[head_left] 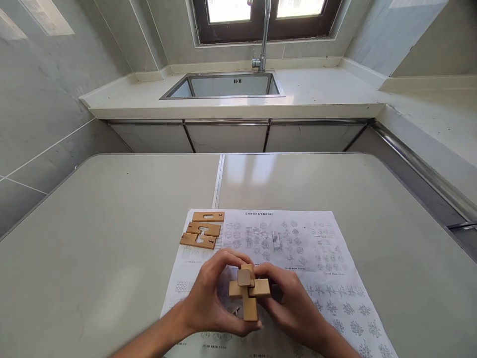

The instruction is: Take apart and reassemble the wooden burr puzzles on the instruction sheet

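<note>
A wooden burr puzzle (250, 308) of interlocking blocks, cross-shaped from above, is held between both hands over a printed sheet. My left hand (214, 293) grips it from the left, fingers at its far end and thumb at its near end. From the right, my right hand (288, 298) closes on the side block, with the index finger near the top; part of its grip is hidden behind the wood. Beneath lies the large printed instruction sheet (298, 248), covered with small line drawings of puzzles.
Flat wooden pieces lie at the sheet's upper left: a slotted one (197, 217), a notched one (194, 227) and another notched one (190, 240). They rest on a pale table (112, 238). Beyond it is a counter (316, 89) with a sink (223, 97) and a faucet (264, 44).
</note>
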{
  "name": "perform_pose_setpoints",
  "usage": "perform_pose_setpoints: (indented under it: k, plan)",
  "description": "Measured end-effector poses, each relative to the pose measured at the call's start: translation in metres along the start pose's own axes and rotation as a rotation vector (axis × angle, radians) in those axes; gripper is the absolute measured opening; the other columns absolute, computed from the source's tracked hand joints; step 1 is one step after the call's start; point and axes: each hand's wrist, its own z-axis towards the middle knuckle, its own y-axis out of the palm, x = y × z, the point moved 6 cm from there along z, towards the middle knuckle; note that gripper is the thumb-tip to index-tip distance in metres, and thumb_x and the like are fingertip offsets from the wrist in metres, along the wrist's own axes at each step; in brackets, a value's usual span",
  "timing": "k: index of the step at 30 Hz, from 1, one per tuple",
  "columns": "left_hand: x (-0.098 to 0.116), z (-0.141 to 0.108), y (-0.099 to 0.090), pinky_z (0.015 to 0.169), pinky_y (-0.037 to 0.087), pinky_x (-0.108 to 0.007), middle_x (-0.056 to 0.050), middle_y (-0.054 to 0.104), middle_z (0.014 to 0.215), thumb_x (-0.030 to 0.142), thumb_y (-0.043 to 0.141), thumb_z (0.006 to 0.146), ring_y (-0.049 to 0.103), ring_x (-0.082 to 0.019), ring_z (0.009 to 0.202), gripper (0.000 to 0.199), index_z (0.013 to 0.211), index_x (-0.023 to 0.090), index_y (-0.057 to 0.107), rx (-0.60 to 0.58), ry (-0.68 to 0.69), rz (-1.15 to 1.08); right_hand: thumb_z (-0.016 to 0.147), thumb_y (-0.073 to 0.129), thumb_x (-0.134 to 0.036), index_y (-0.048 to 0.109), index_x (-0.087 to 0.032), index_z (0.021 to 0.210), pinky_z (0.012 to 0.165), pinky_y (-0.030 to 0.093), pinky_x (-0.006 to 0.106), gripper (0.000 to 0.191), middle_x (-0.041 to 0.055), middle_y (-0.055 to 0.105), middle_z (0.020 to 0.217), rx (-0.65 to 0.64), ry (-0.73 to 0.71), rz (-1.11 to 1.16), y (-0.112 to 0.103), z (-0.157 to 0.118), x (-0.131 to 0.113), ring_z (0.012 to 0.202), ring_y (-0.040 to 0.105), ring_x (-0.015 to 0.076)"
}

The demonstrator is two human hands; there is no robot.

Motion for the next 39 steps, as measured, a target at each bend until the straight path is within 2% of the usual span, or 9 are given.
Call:
perform_pose_setpoints:
  k: [12, 18, 21, 24, 26, 29, 32, 35, 39]
  plan:
    - [-0.004, 0.002, 0.000, 0.088, 0.058, -0.036, -0.004, 0.068, 0.116, 0.025, 0.097, 0.060, 0.072, -0.025, 0.100, 0.070, 0.116, 0.028, 0.056, 0.004, -0.065, -0.040, 0.090, 0.064, -0.014, 0.061, -0.026, 0.126, 0.079, 0.054, 0.032, 0.038, -0.0002, 0.062, 0.085, -0.122, 0.026, 0.165, 0.002, 0.002, -0.015, 0.087, 0.063, 0.0206]
    - [-0.003, 0.003, -0.002, 0.090, 0.057, -0.037, -0.005, 0.068, 0.118, 0.025, 0.096, 0.063, 0.072, -0.026, 0.102, 0.067, 0.117, 0.027, 0.057, 0.022, -0.076, -0.057, 0.099, 0.067, -0.031, 0.054, -0.028, 0.139, 0.090, 0.056, 0.040, 0.043, 0.0056, 0.067, 0.107, -0.170, 0.060, 0.310, -0.001, 0.001, -0.014, 0.092, 0.065, 0.0205]
    - [-0.004, 0.004, -0.003, 0.091, 0.057, -0.038, -0.006, 0.068, 0.120, 0.025, 0.096, 0.062, 0.071, -0.027, 0.104, 0.069, 0.120, 0.028, 0.058, 0.023, -0.077, -0.074, 0.098, 0.070, -0.047, 0.050, -0.031, 0.145, 0.079, 0.059, 0.036, 0.054, 0.0091, 0.066, 0.122, -0.264, 0.102, 0.503, 0.002, 0.000, -0.014, 0.095, 0.068, 0.0218]
    - [-0.004, 0.004, -0.003, 0.093, 0.056, -0.039, -0.006, 0.069, 0.120, 0.029, 0.097, 0.063, 0.070, -0.028, 0.106, 0.068, 0.121, 0.029, 0.060, 0.013, -0.070, -0.100, 0.099, 0.069, -0.053, 0.052, -0.032, 0.143, 0.066, 0.060, 0.030, 0.052, 0.0110, 0.066, 0.131, -0.308, 0.132, 0.623, 0.004, 0.000, -0.014, 0.097, 0.072, 0.0228]
    - [-0.004, 0.004, -0.003, 0.094, 0.056, -0.040, -0.006, 0.069, 0.119, 0.031, 0.097, 0.064, 0.070, -0.028, 0.107, 0.068, 0.122, 0.029, 0.061, 0.013, -0.059, -0.105, 0.100, 0.069, -0.049, 0.056, -0.030, 0.139, 0.079, 0.063, 0.035, 0.045, 0.0106, 0.068, 0.131, -0.282, 0.143, 0.613, 0.002, 0.002, -0.012, 0.107, 0.071, 0.0242]
    - [-0.005, 0.003, -0.004, 0.094, 0.055, -0.039, -0.007, 0.069, 0.118, 0.035, 0.098, 0.064, 0.069, -0.028, 0.106, 0.070, 0.123, 0.028, 0.061, 0.011, -0.058, -0.098, 0.102, 0.069, -0.044, 0.059, -0.029, 0.135, 0.099, 0.059, 0.042, 0.038, 0.0094, 0.069, 0.131, -0.241, 0.154, 0.585, 0.000, 0.003, -0.010, 0.115, 0.070, 0.0238]
    - [-0.008, 0.002, -0.005, 0.093, 0.054, -0.040, -0.007, 0.068, 0.117, 0.043, 0.096, 0.067, 0.068, -0.028, 0.105, 0.069, 0.124, 0.028, 0.060, 0.015, -0.084, -0.100, 0.102, 0.069, -0.042, 0.059, -0.029, 0.133, 0.100, 0.059, 0.042, 0.035, 0.0083, 0.072, 0.127, -0.223, 0.167, 0.570, -0.001, 0.003, -0.009, 0.111, 0.073, 0.0222]
    - [-0.009, 0.002, -0.006, 0.092, 0.053, -0.040, -0.007, 0.068, 0.113, 0.047, 0.095, 0.069, 0.067, -0.027, 0.102, 0.066, 0.122, 0.028, 0.061, 0.023, -0.095, -0.090, 0.102, 0.069, -0.042, 0.059, -0.027, 0.131, 0.097, 0.060, 0.040, 0.034, 0.0069, 0.077, 0.112, -0.194, 0.186, 0.533, -0.003, 0.004, -0.006, 0.104, 0.075, 0.0210]
    - [-0.013, 0.001, -0.011, 0.091, 0.052, -0.039, -0.007, 0.068, 0.114, 0.055, 0.093, 0.071, 0.066, -0.027, 0.100, 0.067, 0.123, 0.028, 0.060, 0.061, -0.130, -0.084, 0.103, 0.067, -0.046, 0.063, -0.022, 0.116, 0.081, 0.062, 0.036, 0.028, 0.0040, 0.077, 0.087, -0.158, 0.195, 0.496, -0.004, 0.004, -0.003, 0.081, 0.076, 0.0193]
